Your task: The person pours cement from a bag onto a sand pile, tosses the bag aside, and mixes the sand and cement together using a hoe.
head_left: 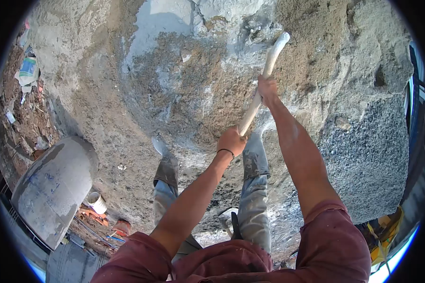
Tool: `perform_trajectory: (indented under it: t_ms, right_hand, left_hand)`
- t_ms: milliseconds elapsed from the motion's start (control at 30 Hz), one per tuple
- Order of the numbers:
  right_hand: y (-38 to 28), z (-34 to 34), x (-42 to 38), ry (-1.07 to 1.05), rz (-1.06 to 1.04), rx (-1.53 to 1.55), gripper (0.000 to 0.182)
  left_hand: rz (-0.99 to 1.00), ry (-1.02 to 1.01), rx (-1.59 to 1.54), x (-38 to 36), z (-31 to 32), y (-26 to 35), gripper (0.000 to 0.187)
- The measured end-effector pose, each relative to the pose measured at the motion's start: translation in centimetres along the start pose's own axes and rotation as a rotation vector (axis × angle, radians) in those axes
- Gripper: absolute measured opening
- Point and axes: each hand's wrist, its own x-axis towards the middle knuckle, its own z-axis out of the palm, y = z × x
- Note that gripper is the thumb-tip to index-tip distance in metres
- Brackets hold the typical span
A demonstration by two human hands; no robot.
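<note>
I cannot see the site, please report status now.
Left hand and right hand both grip the handle. Its far end sits in the sand pile. Nothing blocks it.

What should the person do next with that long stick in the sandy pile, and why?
Probably pull the handle back toward the legs. Both hands grip it, the left hand at the near end and the right hand farther up, and its far end is buried in the heap where grey powder still lies unmixed beside brown sand. Dragging would likely blend them.

text: none legible | labels: none | numbers: none | signs: none
</note>
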Motion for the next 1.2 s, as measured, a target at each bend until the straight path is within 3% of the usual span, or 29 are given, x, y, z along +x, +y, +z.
perform_trajectory:
  t_ms: [100,233,400,467,567,633,667,733,767,800,833,867,967,1067,1100,1167,1200]
  right_hand:
    - [7.9,1.9,-5.1,-0.077,0.117,0.058,0.044]
    - [16.6,6.6,-15.3,-0.046,0.151,0.243,0.038]
    - [17.0,8.0,-31.8,-0.158,0.403,0.445,0.031]
    - [17.0,7.5,-36.4,-0.314,0.464,0.526,0.030]
    - [15.6,6.6,-39.1,-0.328,0.516,0.529,0.028]
    - [13.0,4.8,-38.7,-0.286,0.489,0.568,0.030]
    - [16.4,4.1,-36.6,-0.254,0.343,0.462,0.031]
    - [10.9,-0.4,-30.3,-0.164,0.175,0.595,0.035]
    - [8.7,-3.2,-26.1,-0.119,0.055,0.462,0.036]
    - [3.7,-5.5,-22.4,-0.013,0.033,0.481,0.035]
    - [0.3,-8.3,-17.7,0.032,-0.094,0.333,0.030]
    - [-3.9,-10.1,-13.9,0.165,-0.172,0.294,0.027]
    - [-12.3,-15.8,-1.4,0.361,-0.422,0.120,0.034]
    - [-16.4,-18.7,8.4,0.339,-0.282,-0.011,0.036]
    - [-15.6,-18.0,9.9,0.298,-0.230,-0.039,0.035]
    - [-11.3,-14.3,11.3,0.229,-0.090,0.011,0.035]
    - [-8.1,-12.3,10.7,0.180,-0.046,0.014,0.036]
  left_hand:
    - [-0.095,-0.050,-0.075,-7.9,-0.2,-5.6,0.035]
    - [-0.040,-0.036,0.151,-17.8,-4.4,-13.9,0.037]
    - [-0.185,-0.085,0.273,-32.0,-10.1,-17.5,0.033]
    - [-0.180,-0.064,0.332,-36.3,-11.4,-18.8,0.034]
    - [-0.146,-0.027,0.330,-39.9,-11.5,-20.7,0.034]
    - [-0.127,-0.033,0.353,-37.3,-10.7,-18.6,0.035]
    - [-0.108,-0.036,0.366,-35.5,-9.9,-17.4,0.036]
    - [0.097,0.065,0.248,-27.6,-6.5,-13.2,0.035]
    - [0.114,0.020,0.268,-22.7,-4.6,-10.2,0.038]
    - [0.263,0.082,0.222,-17.1,-2.3,-7.3,0.043]
    - [0.321,-0.003,0.110,-10.5,1.5,-7.1,0.046]
    - [0.398,0.047,0.092,-6.4,1.0,1.0,0.038]
    - [0.522,0.019,-0.033,6.0,3.0,13.8,0.027]
    - [0.461,-0.072,-0.028,10.9,1.5,21.2,0.029]
    - [0.465,-0.075,-0.033,10.7,1.5,20.6,0.029]
    - [0.202,-0.131,-0.059,9.5,0.7,17.6,0.035]
    - [0.245,-0.073,0.023,10.4,2.8,12.9,0.041]
